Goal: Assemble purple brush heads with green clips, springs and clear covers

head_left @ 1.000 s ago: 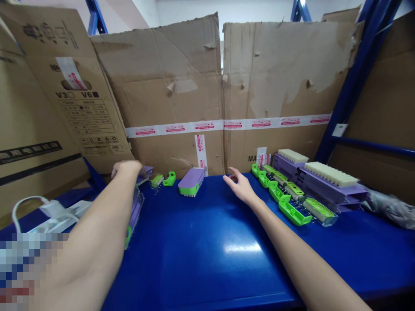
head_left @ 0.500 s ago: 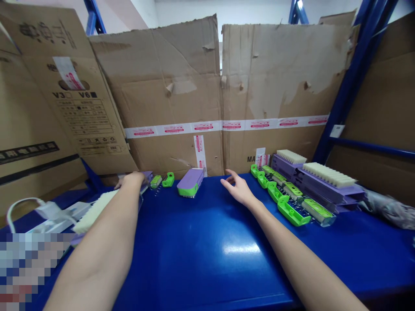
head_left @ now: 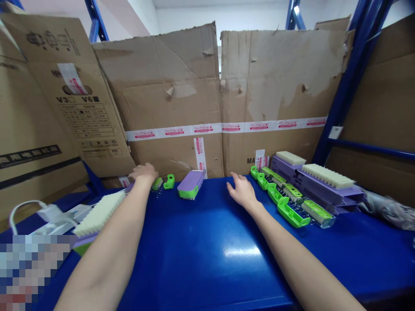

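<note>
My left hand [head_left: 145, 172] is raised over the back left of the blue table, a little blurred, its fingers apart and nothing visible in it. Just right of it lie a small green piece in a clear case [head_left: 157, 184] and a bright green cap [head_left: 169, 182]. My right hand [head_left: 241, 190] hovers open over the tabletop, fingers spread, holding nothing. Between the hands rests a purple block with a green end [head_left: 190, 183]. Beside my left forearm is a purple and green piece topped by a cream ridged pad [head_left: 99, 213], partly hidden by that arm.
On the right stand a row of green caps [head_left: 293, 214], several clear-cased green pieces [head_left: 317, 211] and purple housings with cream pads [head_left: 327, 175]. A white power strip with a plug [head_left: 53, 214] is at left. Cardboard sheets [head_left: 175, 103] wall off the back.
My left hand has moved right and slightly up, away from the purple pieces at far left, uncovering more of the cream pad. My right hand has shifted slightly, fingers still spread.
</note>
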Demonstrator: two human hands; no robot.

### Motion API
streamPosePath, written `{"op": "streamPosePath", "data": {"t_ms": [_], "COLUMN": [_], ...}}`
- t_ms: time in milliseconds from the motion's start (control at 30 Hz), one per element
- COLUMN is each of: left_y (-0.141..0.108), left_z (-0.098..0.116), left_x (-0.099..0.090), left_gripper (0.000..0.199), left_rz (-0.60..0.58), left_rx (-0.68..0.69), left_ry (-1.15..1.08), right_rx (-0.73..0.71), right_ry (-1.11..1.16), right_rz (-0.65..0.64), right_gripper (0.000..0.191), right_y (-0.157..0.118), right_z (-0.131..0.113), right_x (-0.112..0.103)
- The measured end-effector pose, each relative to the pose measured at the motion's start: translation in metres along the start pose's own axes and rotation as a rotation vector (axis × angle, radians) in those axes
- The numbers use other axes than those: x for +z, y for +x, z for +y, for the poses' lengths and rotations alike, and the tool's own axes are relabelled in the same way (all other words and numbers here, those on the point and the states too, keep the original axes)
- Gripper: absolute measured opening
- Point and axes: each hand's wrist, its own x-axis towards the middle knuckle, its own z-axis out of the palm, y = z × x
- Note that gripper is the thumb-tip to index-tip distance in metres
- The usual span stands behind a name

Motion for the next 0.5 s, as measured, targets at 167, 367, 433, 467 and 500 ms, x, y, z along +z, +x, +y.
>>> {"op": "streamPosePath", "data": {"t_ms": [167, 367, 433, 467, 500], "left_y": [-0.031, -0.086, -0.095, -0.098, -0.099], "left_z": [0.072, 0.133, 0.135, 0.132, 0.128], "left_x": [-0.021, 0.001, 0.009, 0.012, 0.015], "left_gripper": [0.074, 0.06, 0.049, 0.044, 0.041], "left_rz": [-0.068, -0.075, -0.035, -0.026, -0.025], "left_rx": [0.194, 0.507, 0.583, 0.633, 0.685], "left_ry": [-0.082, 0.065, 0.04, 0.018, -0.01], "right_rx": [0.085, 0.09, 0.096, 0.098, 0.1], "right_ry": [-0.255, -0.333, -0.301, -0.249, -0.16], "right_rz": [-0.156, -0.232, -0.179, -0.141, -0.102], "right_gripper": [0.039, 0.033, 0.032, 0.031, 0.03], "right_y": [-0.004, -0.004, -0.002, 0.0, 0.002], "right_z": [0.005, 0.011, 0.013, 0.014, 0.015], "right_x": [-0.004, -0.002, -0.001, -0.001, 0.001]}}
